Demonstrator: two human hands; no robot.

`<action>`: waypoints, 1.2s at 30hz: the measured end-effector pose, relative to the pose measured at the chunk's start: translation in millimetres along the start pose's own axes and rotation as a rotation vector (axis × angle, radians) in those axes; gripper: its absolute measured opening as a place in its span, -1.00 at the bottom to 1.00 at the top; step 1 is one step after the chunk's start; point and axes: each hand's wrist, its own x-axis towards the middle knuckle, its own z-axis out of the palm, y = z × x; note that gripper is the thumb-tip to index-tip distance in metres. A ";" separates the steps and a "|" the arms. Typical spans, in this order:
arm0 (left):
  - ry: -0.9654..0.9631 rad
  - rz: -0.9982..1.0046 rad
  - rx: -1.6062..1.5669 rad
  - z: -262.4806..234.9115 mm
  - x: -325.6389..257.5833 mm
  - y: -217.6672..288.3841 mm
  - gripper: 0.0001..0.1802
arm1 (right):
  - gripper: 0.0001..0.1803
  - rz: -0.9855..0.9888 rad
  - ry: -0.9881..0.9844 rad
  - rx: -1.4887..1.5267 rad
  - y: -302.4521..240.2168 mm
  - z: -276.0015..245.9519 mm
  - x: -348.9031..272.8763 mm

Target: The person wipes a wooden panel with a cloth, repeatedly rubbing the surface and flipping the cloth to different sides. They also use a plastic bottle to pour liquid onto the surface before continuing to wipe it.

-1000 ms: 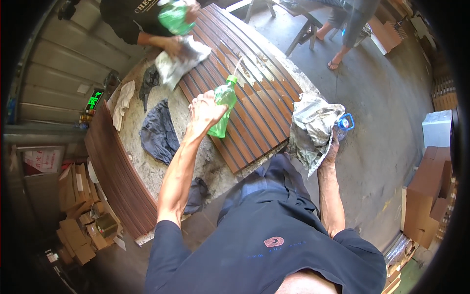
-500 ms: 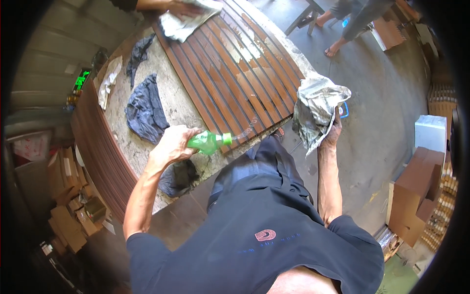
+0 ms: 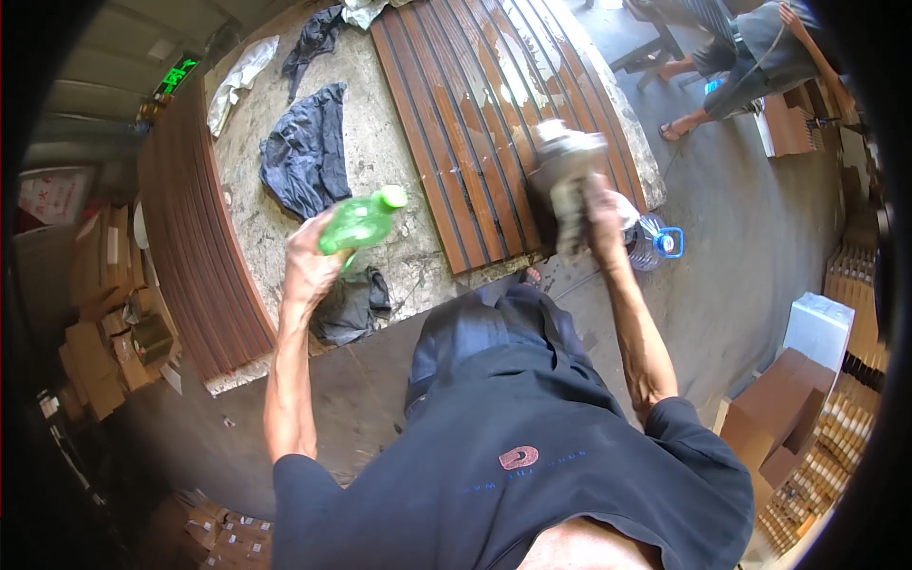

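Observation:
My left hand (image 3: pixel 312 261) is closed round a green plastic bottle (image 3: pixel 359 225) with a light green cap, held tilted above the left part of the worktable. My right hand (image 3: pixel 605 223) grips a stained whitish rag (image 3: pixel 567 190), blurred by motion, over the near right corner of a brown slatted wooden panel (image 3: pixel 456 152). Wet streaks and a shiny patch show on the slats. A dark blue cloth (image 3: pixel 309 152) lies crumpled on the table (image 3: pixel 385 123), beyond my left hand. Under my left forearm, a black cloth (image 3: pixel 351 306) hangs at the near edge.
A stack of dark brown slatted panels (image 3: pixel 195 237) stands along the table's left side. Below the right corner is a clear jug with a blue handle (image 3: pixel 655 242). Another person (image 3: pixel 750 57) is at the far right. Cardboard boxes (image 3: pixel 784 408) stand at the right.
The left hand has raised the bottle, and its cap now points up and away. My right hand has carried the rag left over the panel. The co-worker's hand at the far edge is out of view.

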 end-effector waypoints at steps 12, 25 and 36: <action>0.790 -0.188 -0.589 18.2 -45.8 -71.3 -0.48 | -0.31 -1.081 -0.386 -0.891 -31.4 192.7 59.1; 1.065 -0.356 -0.698 21.2 -78.5 -90.1 -0.40 | -0.25 -1.151 -0.420 -0.896 -17.0 180.2 72.1; 0.856 -0.536 -0.187 96.7 -100.3 52.6 -0.59 | -0.51 -1.033 0.006 -1.030 -59.1 99.3 154.4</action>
